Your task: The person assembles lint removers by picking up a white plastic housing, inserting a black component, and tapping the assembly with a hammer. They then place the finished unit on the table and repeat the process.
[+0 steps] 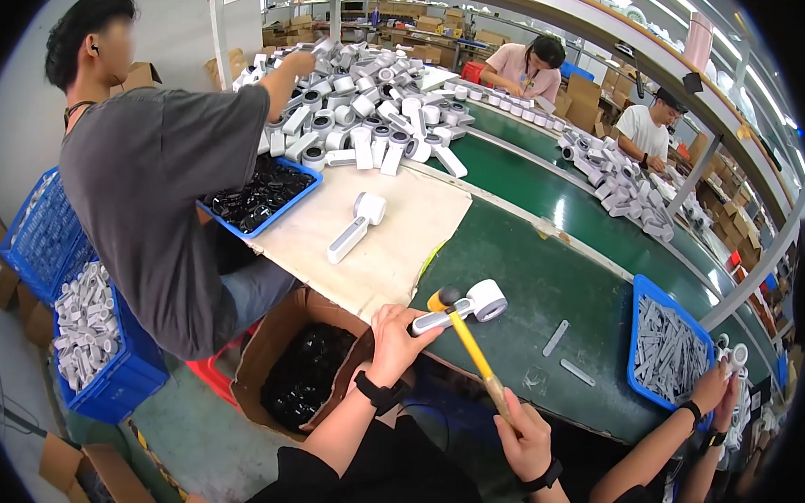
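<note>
Device point(485, 300) is at the near edge of the green tabletop point(591, 302), straight ahead of the person; cannot tell whether its round head rests on the surface or is held just above it. Left hand point(396, 342): fingers closed around the near end of the device's grip. Long axis runs from these fingers away and to the right, round head at the far end. Right hand point(524, 442): fingers wrapped around the lower handle of a yellow hammer point(476, 356), lower and to the right.

Key relation: hammer handle slants up and left, crossing the device's axis; hammer head overlaps the grip in view, between left fingers and round head. Contact or gap: cannot tell. Left hand is the nearer one to the device; right hand reaches it only through the hammer.

Near side, below the tabletop edge: carton point(249, 366) with black parts. To the right of the device, two grey strips point(555, 338) point(578, 373) lie apart; beyond them, a blue tray point(635, 341) full of similar strips. A co-worker's hands point(710, 388) are beside it. Farther, a second device point(358, 226) lies on a cream sheet point(414, 207), then a large pile point(365, 99) of devices.
</note>
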{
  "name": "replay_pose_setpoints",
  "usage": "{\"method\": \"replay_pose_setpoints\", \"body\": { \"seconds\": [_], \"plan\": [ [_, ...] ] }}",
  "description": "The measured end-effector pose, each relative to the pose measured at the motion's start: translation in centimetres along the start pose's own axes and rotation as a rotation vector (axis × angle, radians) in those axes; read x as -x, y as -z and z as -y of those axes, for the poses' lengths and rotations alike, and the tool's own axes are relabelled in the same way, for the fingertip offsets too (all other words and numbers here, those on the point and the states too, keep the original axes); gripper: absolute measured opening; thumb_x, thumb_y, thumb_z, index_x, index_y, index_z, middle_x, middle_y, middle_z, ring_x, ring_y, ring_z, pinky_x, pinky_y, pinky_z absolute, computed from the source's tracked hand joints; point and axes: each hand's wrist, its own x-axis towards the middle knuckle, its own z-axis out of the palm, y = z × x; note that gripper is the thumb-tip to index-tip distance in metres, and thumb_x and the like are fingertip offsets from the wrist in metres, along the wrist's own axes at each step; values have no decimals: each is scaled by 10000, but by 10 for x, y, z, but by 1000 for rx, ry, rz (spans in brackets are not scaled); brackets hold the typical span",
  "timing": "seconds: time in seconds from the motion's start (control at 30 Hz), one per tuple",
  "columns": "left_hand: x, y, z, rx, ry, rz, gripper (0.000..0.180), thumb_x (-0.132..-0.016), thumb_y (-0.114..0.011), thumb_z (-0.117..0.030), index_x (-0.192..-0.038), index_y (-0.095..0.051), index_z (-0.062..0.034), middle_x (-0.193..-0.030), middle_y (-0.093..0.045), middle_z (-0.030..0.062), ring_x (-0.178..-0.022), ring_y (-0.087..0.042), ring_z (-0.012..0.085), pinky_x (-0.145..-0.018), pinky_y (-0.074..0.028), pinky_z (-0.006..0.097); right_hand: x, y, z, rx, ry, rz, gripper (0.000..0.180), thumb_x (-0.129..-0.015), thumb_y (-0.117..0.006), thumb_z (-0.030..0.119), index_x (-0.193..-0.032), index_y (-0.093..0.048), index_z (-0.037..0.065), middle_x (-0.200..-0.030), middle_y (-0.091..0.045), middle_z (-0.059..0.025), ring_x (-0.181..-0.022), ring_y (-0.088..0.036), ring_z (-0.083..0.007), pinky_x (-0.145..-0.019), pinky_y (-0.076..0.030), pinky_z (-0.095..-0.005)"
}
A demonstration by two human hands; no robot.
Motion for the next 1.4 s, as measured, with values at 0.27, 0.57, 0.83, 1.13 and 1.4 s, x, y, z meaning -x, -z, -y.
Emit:
{"method": "replay_pose_setpoints", "body": {
  "seconds": [0.27, 0.57, 0.83, 1.13, 1.4],
  "plan": [
    [0, -1, 0, 23, 1, 7, 338, -687, -843, -321, -845, -704, -57, -824, -613, 81, -928, -538, 290, -861, -368, 402, -3, 3, 4, 35, 21, 4, 493, -815, -703, 18, -1295, -616, 89, -785, -620, -121, -632, -618, -305, -566, -492, -357],
    [2, -6, 10, -20, -9, -13, 360, -666, -857, -327, -802, -675, -47, -814, -604, 88, -920, -530, 298, -853, -376, 409, -1, 1, 8, 61, 9, 34, 474, -807, -709, 37, -1269, -643, 120, -796, -631, -103, -630, -631, -296, -554, -500, -364],
    [1, 1, 0, -49, -21, 7, 311, -676, -844, -278, -864, -714, -66, -811, -610, 70, -910, -551, 292, -847, -382, 412, 7, -7, -11, 63, -57, 23, 480, -805, -716, 32, -1272, -640, 111, -799, -629, -113, -639, -628, -296, -573, -502, -350],
    [-1, 7, -4, -27, 15, 40, 283, -706, -825, -297, -889, -747, -95, -835, -650, 67, -926, -560, 269, -878, -378, 395, 2, 10, -19, 112, -62, -32, 490, -816, -688, -23, -1294, -611, 53, -768, -583, -130, -633, -590, -270, -589, -475, -329],
    [-14, 16, -21, -133, -2, 190, 284, -757, -787, -265, -937, -717, -58, -886, -649, 133, -868, -614, 333, -776, -475, 421, 2, 9, -34, 98, -84, -121, 509, -829, -695, 9, -1325, -587, 50, -729, -543, -127, -600, -548, -265, -582, -449, -338]
  ]
}}
